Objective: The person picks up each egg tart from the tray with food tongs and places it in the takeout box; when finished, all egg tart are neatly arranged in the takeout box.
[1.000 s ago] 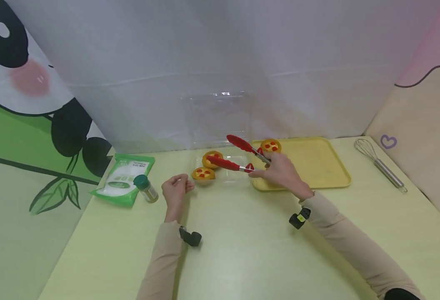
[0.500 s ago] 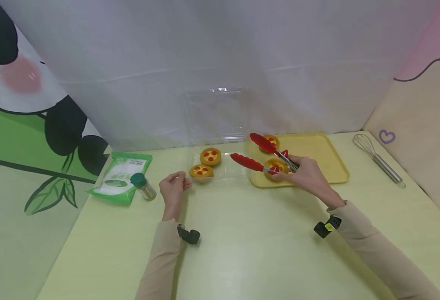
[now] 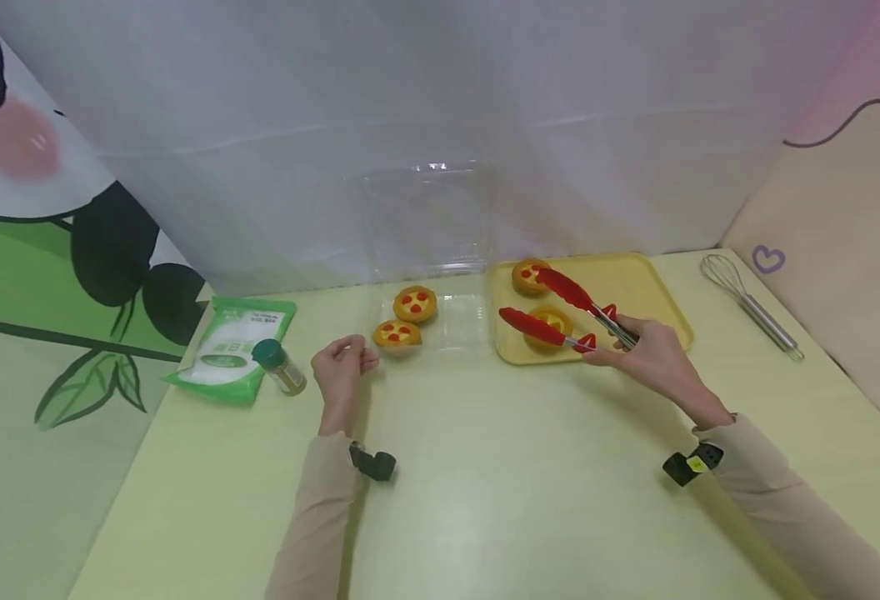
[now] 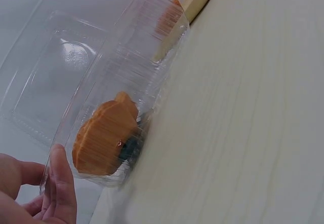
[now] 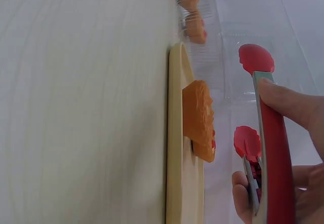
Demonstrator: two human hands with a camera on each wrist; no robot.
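Note:
My left hand (image 3: 338,367) pinches the near left rim of a clear plastic clamshell box (image 3: 458,321), whose lid stands up against the back wall. Inside the box, on its left side, sit two mini pizzas (image 3: 415,304) with red toppings. In my right hand (image 3: 650,354) are metal tongs with red tips (image 3: 563,287), their jaws spread with nothing between them. They hover over the left part of a yellow tray (image 3: 635,287). Two more mini pizzas (image 5: 197,115) lie on that tray, the nearer one (image 3: 548,325) partly covered by the tongs in the head view.
At the left lie a green and white bag (image 3: 233,350) and a green-capped seasoning bottle (image 3: 278,367). A metal whisk (image 3: 751,307) rests to the right of the tray. The table (image 3: 470,492) ends at a white sheet behind the box.
My right hand has carried the tongs rightward from over the box to over the tray, then drawn them back off the nearer mini pizza. My left hand stays at the box rim.

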